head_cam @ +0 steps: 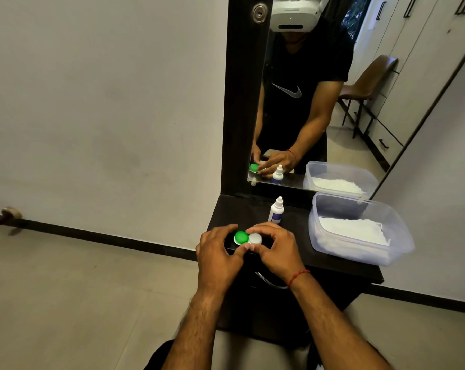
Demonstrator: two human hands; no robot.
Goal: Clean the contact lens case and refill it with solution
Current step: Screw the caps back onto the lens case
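I see a dark vanity top (242,209) carrying three things: the lens case (248,238) (one green cap, one white) at its near edge, a small white bottle (276,212) just behind it, and a clear plastic tub (313,225) on the right.

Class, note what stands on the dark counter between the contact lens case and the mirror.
A small white dropper bottle stands upright, capped, behind the contact lens case, seen in the head view.

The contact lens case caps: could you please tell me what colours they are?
A green cap and a white cap, seen best in the head view.
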